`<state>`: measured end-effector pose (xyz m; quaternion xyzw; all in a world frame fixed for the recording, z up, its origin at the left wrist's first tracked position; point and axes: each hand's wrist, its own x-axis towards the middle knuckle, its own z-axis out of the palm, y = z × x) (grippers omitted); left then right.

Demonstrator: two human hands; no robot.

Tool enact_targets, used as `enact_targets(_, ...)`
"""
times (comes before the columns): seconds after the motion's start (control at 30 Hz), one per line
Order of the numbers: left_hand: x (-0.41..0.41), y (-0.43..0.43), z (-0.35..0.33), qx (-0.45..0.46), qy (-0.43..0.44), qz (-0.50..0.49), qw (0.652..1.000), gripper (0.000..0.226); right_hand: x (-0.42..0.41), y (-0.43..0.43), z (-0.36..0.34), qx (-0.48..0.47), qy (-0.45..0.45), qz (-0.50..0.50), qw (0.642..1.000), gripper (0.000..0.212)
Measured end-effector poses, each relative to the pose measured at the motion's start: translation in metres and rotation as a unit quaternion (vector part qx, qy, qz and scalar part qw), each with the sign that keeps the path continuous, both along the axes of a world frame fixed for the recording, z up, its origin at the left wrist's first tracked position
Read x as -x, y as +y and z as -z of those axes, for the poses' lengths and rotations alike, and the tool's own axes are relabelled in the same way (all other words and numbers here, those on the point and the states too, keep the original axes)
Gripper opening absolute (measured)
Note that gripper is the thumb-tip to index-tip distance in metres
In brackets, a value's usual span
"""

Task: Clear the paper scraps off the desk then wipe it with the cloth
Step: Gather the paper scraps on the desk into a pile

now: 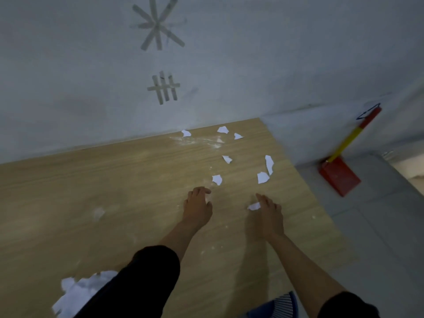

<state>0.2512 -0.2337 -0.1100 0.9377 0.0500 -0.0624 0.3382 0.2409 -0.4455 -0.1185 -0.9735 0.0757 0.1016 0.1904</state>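
Note:
Several white paper scraps lie on the wooden desk ahead of my hands: one just beyond my left hand, two beyond my right, others near the wall. My left hand is on the desk with its fingers curled down over a pale scrap. My right hand pinches a small scrap at its thumb side. A blue striped cloth shows at the bottom edge, between my arms.
A heap of white paper sits at the desk's near left, partly behind my sleeve. White dust smears the desk by the wall. The desk's right edge drops to a grey floor, where a red dustpan with a yellow handle stands.

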Motion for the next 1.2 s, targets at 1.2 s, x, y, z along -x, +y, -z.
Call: enact_targets(1.2,-0.103,-0.044,0.020,0.165,-0.013,-0.126,0.978,0.010,-0.080,-0.047,0.003,-0.284,-0.128,0.069,0.948,0.024)
